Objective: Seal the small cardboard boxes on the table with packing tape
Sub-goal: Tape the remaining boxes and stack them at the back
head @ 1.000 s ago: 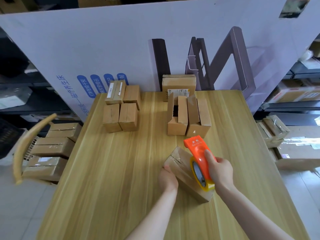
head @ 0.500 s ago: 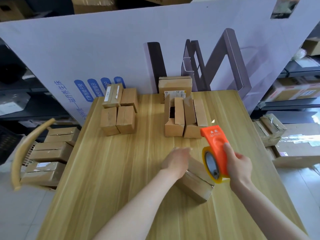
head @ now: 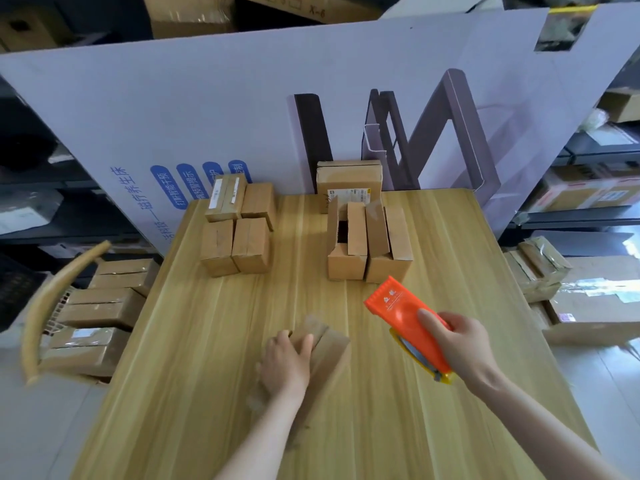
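My left grip (head: 287,362) clamped the box (head: 330,344) on the surface (head: 207,341); my right grip (head: 460,341) clamped the tape dispenser (head: 398,306), held apart. Squaring the seam first seemed advisable

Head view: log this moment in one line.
left hand: holds small brown cardboard box | right hand: grips orange tape dispenser

A packing storeroom: dark shelves (head: 581,221) of cartons (head: 585,194) right of the right hand (head: 460,344), taped parcels (head: 104,306) stacked left of the left hand (head: 284,362), a big printed carton (head: 207,109) beyond both
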{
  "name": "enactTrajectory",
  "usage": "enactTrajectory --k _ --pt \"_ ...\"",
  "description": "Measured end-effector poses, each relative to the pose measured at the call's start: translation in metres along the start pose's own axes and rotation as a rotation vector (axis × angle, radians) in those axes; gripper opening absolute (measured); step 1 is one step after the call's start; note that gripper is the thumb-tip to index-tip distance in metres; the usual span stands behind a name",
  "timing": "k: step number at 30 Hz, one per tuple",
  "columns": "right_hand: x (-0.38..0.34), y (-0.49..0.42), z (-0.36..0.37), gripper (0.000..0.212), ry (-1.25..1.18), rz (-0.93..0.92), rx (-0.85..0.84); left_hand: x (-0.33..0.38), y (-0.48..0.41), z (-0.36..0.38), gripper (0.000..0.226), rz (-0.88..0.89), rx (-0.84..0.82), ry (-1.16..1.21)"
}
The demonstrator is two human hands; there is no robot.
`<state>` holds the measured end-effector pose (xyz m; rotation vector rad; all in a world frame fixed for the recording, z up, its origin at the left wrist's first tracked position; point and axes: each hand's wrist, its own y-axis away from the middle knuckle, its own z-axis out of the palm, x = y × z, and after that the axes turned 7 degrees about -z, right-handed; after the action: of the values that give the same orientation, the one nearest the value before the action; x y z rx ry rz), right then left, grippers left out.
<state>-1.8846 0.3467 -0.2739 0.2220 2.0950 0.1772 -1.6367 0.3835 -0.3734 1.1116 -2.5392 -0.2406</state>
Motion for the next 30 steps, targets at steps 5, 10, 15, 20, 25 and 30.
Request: enactTrajectory --k 5,10,15,20,25,30 --pt "-0.018 0.002 0.014 0.031 0.123 -0.146 -0.14 0.012 0.001 -0.034 0.026 0.13 -0.077 0.673" --pt "-0.028 0.002 0.025 0.028 0.318 -0.258 -0.155 0.043 0.005 -0.081 0.034 0.148 -0.599 0.98" --pt "-0.036 0.007 0.031 0.029 0.384 -0.321 -0.17 0.047 -0.001 -0.085 0.022 0.036 -0.512 1.072" --pt "-0.053 0.019 0.048 0.038 0.472 -0.337 -0.141 0.053 -0.017 -0.08 0.027 -0.049 -0.431 0.966" --pt "-0.065 0.026 0.056 0.041 0.489 -0.286 -0.161 0.059 -0.045 -0.071 0.03 -0.127 -0.409 0.953" --pt "-0.047 0.022 0.033 0.039 0.472 -0.254 -0.171 0.044 -0.068 -0.069 0.031 -0.209 -0.298 0.916"
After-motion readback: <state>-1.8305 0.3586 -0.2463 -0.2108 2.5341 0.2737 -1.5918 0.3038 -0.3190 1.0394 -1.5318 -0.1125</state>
